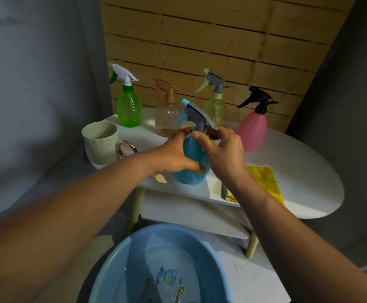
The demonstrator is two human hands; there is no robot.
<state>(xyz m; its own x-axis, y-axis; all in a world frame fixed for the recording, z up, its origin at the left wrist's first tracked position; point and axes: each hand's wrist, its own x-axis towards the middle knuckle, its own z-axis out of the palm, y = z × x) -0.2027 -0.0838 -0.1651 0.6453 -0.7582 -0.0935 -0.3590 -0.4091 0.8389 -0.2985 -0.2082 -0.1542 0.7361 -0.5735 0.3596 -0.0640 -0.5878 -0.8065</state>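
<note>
White oval table (298, 171) against a wood-slat wall (200, 40), dim light. Blue spray bottle (191, 154) stands upright near the table's front edge, between both hands.

Left hand (173, 156) wraps the bottle's belly, fingers curled round it, thumb low across the front, index finger up near the neck. Right hand (224, 154) pinches the collar just under the grey trigger head (196, 117), thumb in front, other fingers curled behind. Looks like a twist of the head, on or off; cannot tell which.

Handling, as a guess: thin moulded plastic, light, squashes a bit if squeezed. Opaque, so fill level cannot be told. The smooth body could slip if wet. Best hold is the belly to steady it and the ribbed collar to turn, not the trigger or nozzle, which would flex.

Beyond the fingertips: peach clear bottle (167, 119) and pale green bottle (214, 106), both close. Pink bottle (252, 130) is just right of the right-hand fingers. Green bottle (129, 108) and cream cup (100, 142) sit well left of the left-hand fingers. Yellow cloth (263, 180) lies under the right wrist side. Blue basin (117, 248) sits on the floor, below both forearms.
</note>
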